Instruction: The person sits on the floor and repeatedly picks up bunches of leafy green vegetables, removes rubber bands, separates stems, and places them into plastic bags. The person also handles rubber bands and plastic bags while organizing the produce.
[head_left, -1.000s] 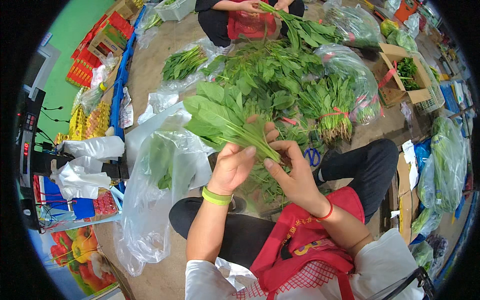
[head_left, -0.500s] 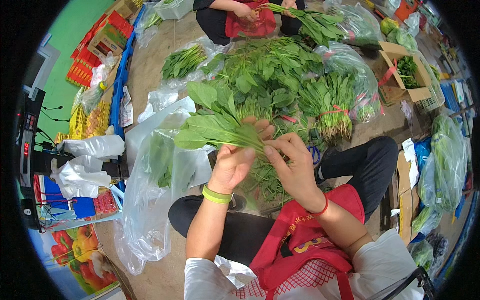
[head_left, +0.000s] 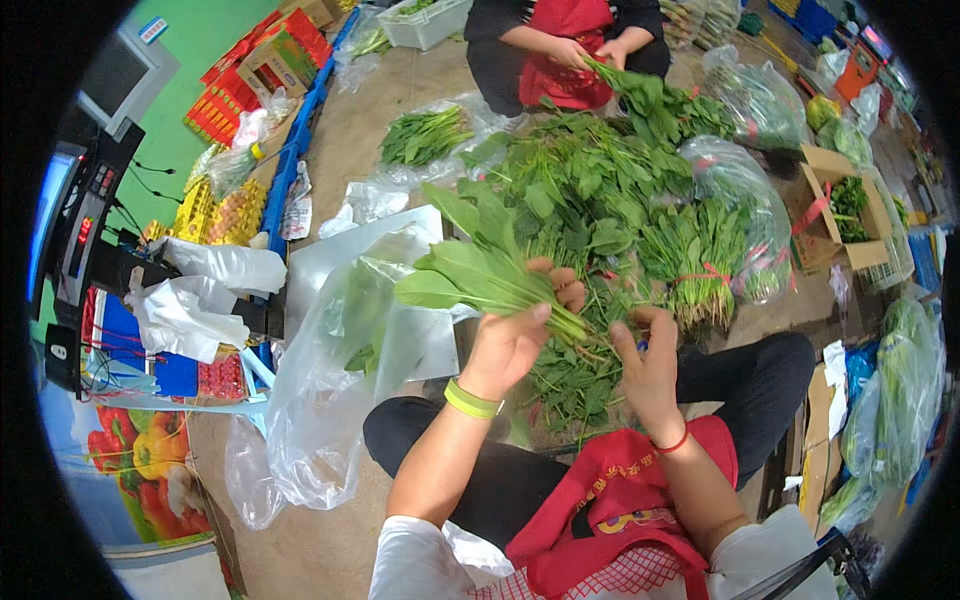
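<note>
My left hand (head_left: 515, 345) is closed around the stems of a bunch of leafy greens (head_left: 470, 275). Broad leaves fan out to the upper left, and the stem ends stick out on the right. Just beyond those ends is my right hand (head_left: 650, 375), its fingers half curled, the thumb and forefinger apart with nothing visible between them. Loose greens and trimmings (head_left: 570, 385) lie on the floor below the hands. Past them spreads a large heap of greens (head_left: 590, 180). A bundle tied with red tape (head_left: 700, 250) stands right of the heap.
Across the heap, a co-worker in a red apron (head_left: 565, 60) holds greens. A clear plastic bag (head_left: 320, 400) and a pale board (head_left: 435, 340) lie at my left. Bagged vegetables (head_left: 745, 190) and a cardboard box (head_left: 870, 250) sit right. A scale (head_left: 85, 230) stands far left.
My right hand has come away from the stem ends and moved right. The left hand still holds the bunch. The whole view has shifted, and the co-worker shows more fully.
</note>
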